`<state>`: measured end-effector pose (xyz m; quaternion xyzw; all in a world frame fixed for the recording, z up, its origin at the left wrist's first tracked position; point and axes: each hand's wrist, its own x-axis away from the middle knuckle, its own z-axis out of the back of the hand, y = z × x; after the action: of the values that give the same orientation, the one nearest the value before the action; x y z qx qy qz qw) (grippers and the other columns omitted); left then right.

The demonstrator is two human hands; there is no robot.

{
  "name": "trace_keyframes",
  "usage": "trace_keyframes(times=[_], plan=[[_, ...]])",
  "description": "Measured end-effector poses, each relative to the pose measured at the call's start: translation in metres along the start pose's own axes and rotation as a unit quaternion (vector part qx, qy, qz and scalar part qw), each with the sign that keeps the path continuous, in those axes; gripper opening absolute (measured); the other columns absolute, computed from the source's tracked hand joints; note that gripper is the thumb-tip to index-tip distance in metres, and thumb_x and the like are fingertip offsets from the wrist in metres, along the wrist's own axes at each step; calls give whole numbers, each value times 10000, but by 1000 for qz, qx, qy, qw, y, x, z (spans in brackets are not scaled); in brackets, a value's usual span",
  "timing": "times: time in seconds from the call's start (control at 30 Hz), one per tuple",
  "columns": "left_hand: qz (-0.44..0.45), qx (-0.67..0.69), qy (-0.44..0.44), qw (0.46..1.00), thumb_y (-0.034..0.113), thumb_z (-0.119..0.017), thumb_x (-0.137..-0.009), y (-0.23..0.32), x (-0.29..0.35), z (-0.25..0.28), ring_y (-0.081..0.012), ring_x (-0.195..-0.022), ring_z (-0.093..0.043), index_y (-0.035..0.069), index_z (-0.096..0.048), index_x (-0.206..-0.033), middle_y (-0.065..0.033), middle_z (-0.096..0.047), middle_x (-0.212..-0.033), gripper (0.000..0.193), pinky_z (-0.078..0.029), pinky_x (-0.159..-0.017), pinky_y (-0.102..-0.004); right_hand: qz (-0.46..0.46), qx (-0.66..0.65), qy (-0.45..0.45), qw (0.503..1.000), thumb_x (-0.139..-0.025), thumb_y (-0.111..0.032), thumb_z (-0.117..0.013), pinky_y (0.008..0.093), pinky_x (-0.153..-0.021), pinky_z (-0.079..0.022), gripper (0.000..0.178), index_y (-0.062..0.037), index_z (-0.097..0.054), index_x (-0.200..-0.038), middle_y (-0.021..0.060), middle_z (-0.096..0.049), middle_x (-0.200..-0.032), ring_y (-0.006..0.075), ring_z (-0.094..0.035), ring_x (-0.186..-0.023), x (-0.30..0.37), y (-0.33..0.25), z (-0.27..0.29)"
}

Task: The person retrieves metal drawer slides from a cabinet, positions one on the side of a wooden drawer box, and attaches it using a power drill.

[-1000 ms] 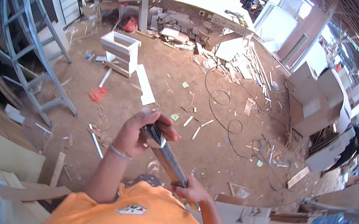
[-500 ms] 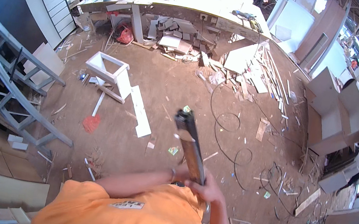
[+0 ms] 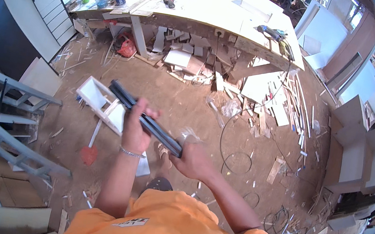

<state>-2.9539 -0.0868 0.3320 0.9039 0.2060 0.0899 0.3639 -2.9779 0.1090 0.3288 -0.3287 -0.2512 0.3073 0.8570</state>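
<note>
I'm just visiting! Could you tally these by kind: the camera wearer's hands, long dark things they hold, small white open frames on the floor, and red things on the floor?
Hands, left hand and right hand: 2
Held long dark bar (possibly several stacked; I can't tell): 1
Small white open frame: 1
Red bundle and red scrap: 2
Total: 6

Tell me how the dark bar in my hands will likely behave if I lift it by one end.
The dark bar is probably stiff: it runs straight past the left hand to the right hand. Held by the right hand alone, it would likely tip, as most of its length lies beyond that hand.
</note>
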Motion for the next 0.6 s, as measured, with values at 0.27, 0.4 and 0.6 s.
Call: trace_keyframes(times=[0.27, 0.4, 0.6], plan=[[-51, 42, 89, 994, 233, -694, -928, 57, -233, -2, -87, -624, -465, 150, -521, -873, 58, -435, -700, 200, -458, -619, -261, -19, -63, -16, 998, -859, -247, -716, 411, -650, -479, 271, -30, -580, -949, 170, -600, -716, 308, -599, -665, -179, -7, 80], [-79, 49, 13, 996, 255, -676, -942, 77, -368, -5, -54, -614, -466, 153, -520, -845, 70, -444, -699, 211, -415, -567, -231, -69, -131, -39, 988, -834, -237, -757, 366, -698, -484, 295, -45, -598, -991, 102, -599, -734, 213, -594, -719, -257, 8, 123], [-112, 50, 30, 992, 266, -711, -923, 83, -513, -17, -31, -616, -480, 147, -558, -885, 68, -478, -706, 197, -424, -552, -188, 27, -197, -36, 979, -812, -157, -694, 380, -748, -499, 270, -55, -606, -1046, 125, -652, -834, 256, -652, -813, -354, 79, 181]])
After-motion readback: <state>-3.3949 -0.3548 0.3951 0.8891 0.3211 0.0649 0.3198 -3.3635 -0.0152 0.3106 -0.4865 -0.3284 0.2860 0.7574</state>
